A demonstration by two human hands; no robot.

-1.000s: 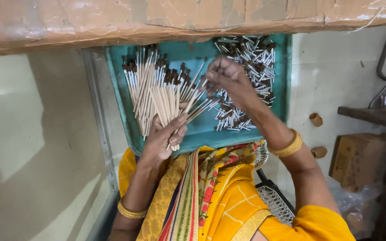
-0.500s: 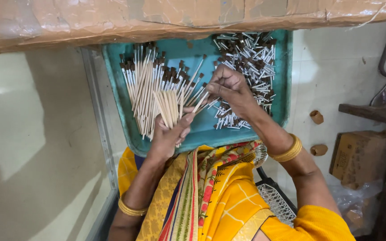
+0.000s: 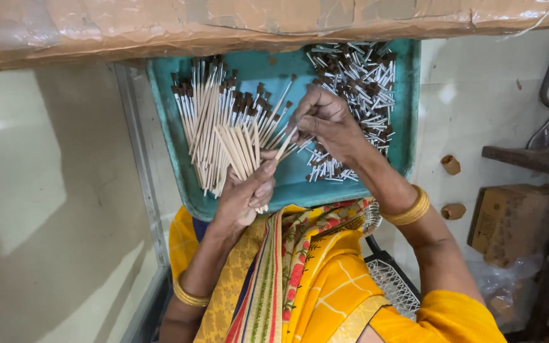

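Observation:
A teal tray (image 3: 290, 184) rests on my lap. Its left half holds a pile of finished brushes (image 3: 208, 117) with pale wooden handles and brown tips. On its right half lies a heap of short silver ferrules with brown bristles (image 3: 357, 82). My left hand (image 3: 246, 197) grips a fanned bundle of wooden sticks (image 3: 243, 149) at the tray's near edge. My right hand (image 3: 328, 121) hovers over the tray's middle, its fingers pinched on one stick (image 3: 285, 145) beside the ferrule heap.
A plastic-wrapped cardboard slab (image 3: 223, 25) overhangs the tray's far edge. Two small cardboard tubes (image 3: 451, 165) lie on the pale floor at right, near a brown box (image 3: 509, 222) and a dark bench. A white wire basket (image 3: 392, 286) sits under my right arm.
My right hand has come down from the ferrule heap toward the tray's middle, to the stick at the bundle. My left hand has kept hold of the bundle, shifting slightly.

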